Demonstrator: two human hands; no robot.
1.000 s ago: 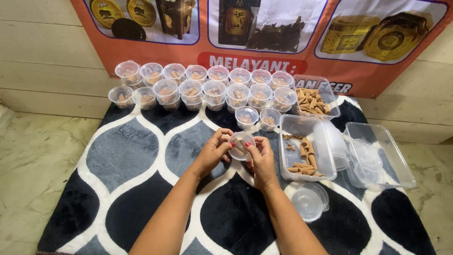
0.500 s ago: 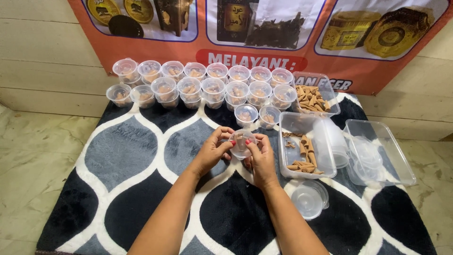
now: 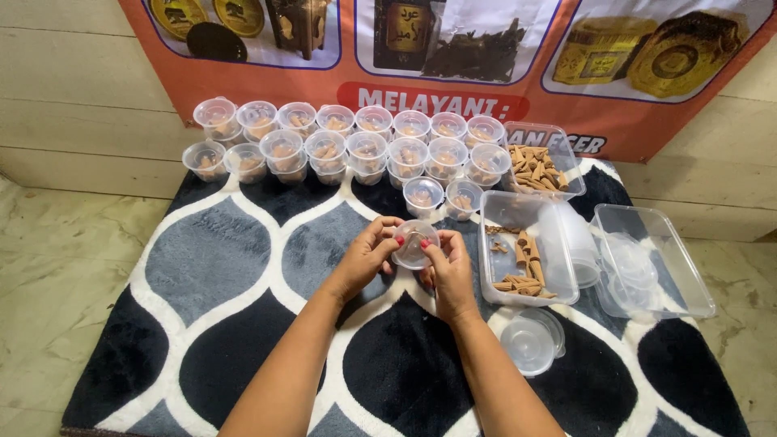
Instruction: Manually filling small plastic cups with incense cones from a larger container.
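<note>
Change: hardly any; the small clear cup (image 3: 415, 244) was still held over the rug (image 3: 210, 267).
Left hand (image 3: 368, 257): clasped on the cup at 9 o'clock.
Right hand (image 3: 447, 271): clasped at 4 o'clock.

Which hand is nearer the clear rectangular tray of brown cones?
Right. The right hand sits just left of the clear rectangular tray; the left hand is farther left.
</note>
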